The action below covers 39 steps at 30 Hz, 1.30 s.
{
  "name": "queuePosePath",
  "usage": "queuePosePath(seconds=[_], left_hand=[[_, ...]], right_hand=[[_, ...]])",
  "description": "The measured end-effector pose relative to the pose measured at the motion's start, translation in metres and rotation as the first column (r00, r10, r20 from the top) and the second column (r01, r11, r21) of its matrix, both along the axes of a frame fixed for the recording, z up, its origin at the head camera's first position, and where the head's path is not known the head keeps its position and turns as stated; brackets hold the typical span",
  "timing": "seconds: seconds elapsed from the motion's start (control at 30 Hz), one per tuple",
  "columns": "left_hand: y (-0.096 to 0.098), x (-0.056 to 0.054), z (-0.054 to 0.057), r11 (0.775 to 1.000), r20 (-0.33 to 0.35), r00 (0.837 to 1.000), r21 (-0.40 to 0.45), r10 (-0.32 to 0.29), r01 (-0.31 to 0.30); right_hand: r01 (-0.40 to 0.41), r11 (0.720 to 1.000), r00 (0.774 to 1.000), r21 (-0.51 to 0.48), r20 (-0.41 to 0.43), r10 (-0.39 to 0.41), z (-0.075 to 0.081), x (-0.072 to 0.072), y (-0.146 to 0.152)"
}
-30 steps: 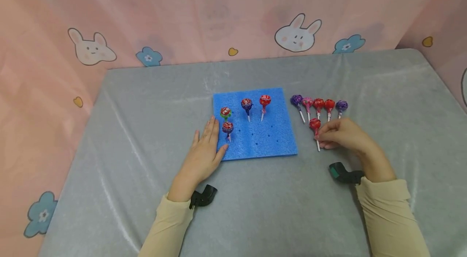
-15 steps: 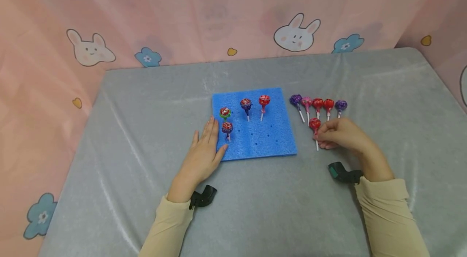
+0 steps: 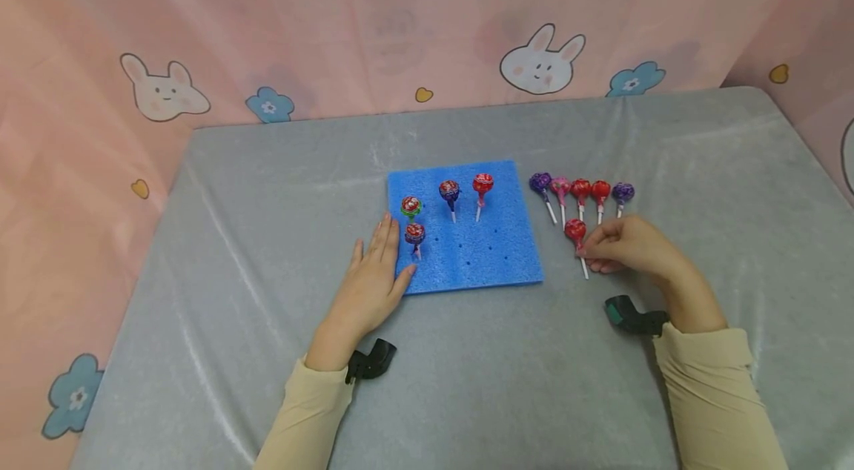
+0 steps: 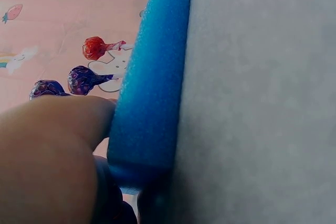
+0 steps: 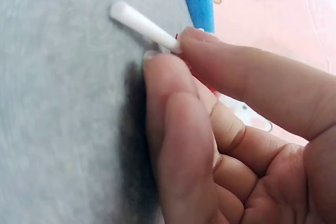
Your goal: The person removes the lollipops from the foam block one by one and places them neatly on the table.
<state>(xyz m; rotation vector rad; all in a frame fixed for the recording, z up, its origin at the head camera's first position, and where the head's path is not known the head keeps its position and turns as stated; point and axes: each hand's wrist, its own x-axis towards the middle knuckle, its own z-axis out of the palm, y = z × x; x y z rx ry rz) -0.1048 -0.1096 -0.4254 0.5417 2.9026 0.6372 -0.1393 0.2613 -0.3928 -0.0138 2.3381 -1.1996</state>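
Observation:
My right hand point(image 3: 623, 246) pinches a red lollipop point(image 3: 575, 230) just below its wrapped head, between thumb and fingers. Its white stick point(image 5: 144, 26) points out past the fingertips in the right wrist view. At the left edge of a blue foam board point(image 3: 514, 262), my left hand point(image 3: 370, 279) lies flat with its fingers straight. Lollipops stand upright in the board: a green-and-red one point(image 3: 411, 207), a purple-and-red one point(image 3: 415, 234) near the left fingers, a dark purple one point(image 3: 449, 191) and a red one point(image 3: 483, 183) toward the back.
Beyond the right hand, several lollipops lie in a row on the grey cloth point(image 3: 480, 373), among them a purple one point(image 3: 541, 183), a pink one point(image 3: 561, 187) and another purple one point(image 3: 623, 193). Small holes dot the front half of the board. A pink printed curtain point(image 3: 360, 32) hangs behind.
The red lollipop's stick has tilted slightly, its lower end swinging right, and the right wrist has shifted a little to the right. The left hand stays in place.

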Motion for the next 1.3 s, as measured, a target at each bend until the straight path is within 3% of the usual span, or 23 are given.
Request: queuePosePath(seconds=[0.4,0.87,1.0,1.3], left_hand=[[0.0,0.0,0.0,1.0,-0.006,1.0,-0.004,0.005,-0.005],[0.0,-0.001,-0.001,1.0,-0.002,1.0,-0.015,0.004,-0.004],[0.001,-0.001,-0.002,1.0,0.006,1.0,-0.015,-0.002,0.002],[0.0,0.0,-0.002,1.0,-0.003,1.0,-0.01,0.005,-0.005]], right_hand=[[0.039,0.999,0.995,0.0,-0.096,-0.038,0.002,0.0,0.005],[0.153,0.986,0.962,-0.059,-0.219,-0.163,0.01,0.004,-0.007],[0.14,0.984,0.956,-0.11,-0.242,-0.163,0.012,0.003,-0.019],[0.075,0.993,0.941,-0.093,-0.322,-0.101,0.023,-0.006,-0.054]])
